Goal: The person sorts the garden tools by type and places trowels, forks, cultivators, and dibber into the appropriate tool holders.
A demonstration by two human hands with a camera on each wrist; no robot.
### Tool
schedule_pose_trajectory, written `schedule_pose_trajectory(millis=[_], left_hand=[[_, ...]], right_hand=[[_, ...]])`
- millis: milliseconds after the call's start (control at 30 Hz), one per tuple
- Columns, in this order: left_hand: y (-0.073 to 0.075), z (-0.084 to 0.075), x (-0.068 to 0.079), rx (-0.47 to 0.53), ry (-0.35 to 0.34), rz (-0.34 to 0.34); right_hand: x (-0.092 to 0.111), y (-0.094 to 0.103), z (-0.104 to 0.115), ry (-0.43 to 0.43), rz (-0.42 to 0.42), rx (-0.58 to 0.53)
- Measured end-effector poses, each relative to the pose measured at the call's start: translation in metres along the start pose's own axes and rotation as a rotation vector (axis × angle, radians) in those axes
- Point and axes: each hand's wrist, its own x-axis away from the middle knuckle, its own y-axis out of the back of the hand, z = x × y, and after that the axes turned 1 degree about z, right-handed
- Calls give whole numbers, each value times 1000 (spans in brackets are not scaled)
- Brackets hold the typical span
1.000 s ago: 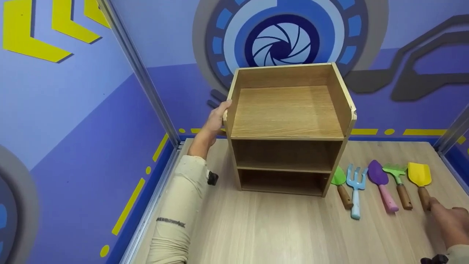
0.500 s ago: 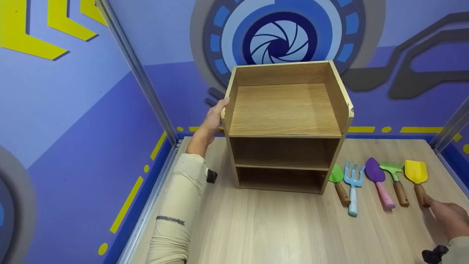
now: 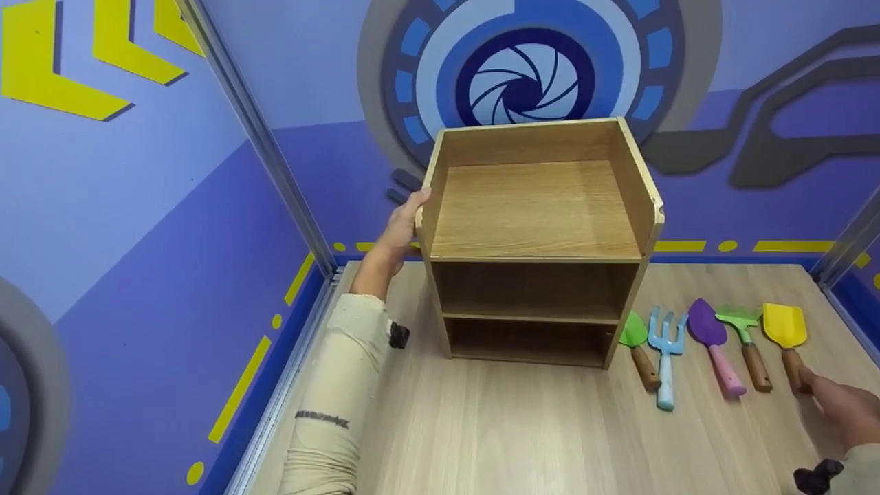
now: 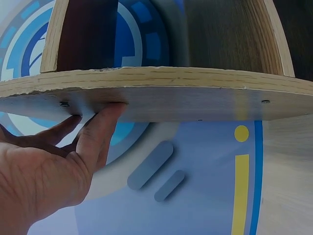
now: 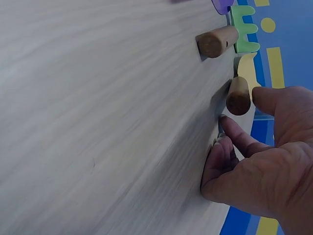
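Observation:
A wooden shelf unit (image 3: 540, 260) with an open top tray and two compartments stands on the table. My left hand (image 3: 402, 223) is at its left side panel (image 4: 195, 103); in the left wrist view the extended fingers (image 4: 105, 125) press against the panel's outer face. My right hand (image 3: 842, 405) is by the handle end of a yellow toy shovel (image 3: 785, 325). The right wrist view has the thumb (image 5: 266, 99) beside the wooden handle (image 5: 238, 98) and the index fingertip just below it, with the other fingers bent at the table. No firm grip shows.
Left of the yellow shovel lie a green rake (image 3: 741, 317), a purple trowel with pink handle (image 3: 708, 323), a light-blue fork (image 3: 665, 344) and a green trowel (image 3: 634, 331) close to the shelf. Blue printed walls (image 3: 330, 179) enclose the table (image 3: 509, 433).
Both hands keep their places at the shelf and the yellow shovel. The head view shifts slightly; shelf and tools stay where they were.

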Motion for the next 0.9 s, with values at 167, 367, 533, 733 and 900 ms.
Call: schedule_pose_trajectory(millis=[167,367,533,733,900], left_hand=[[-2,2,1,-20,-3,9],[-2,3,2,-18,-11,12],[1,1,0,-5,-18,17],[4,1,1,9,-16,-6],[-2,3,-1,2,-26,5]], right_hand=[[-3,1,-3,24,7,-56],[-4,2,-1,26,-7,-124],[-9,0,-2,31,36,-98],[-16,-8,-5,17,30,-147],[-11,-3,-7,25,30,-111]])
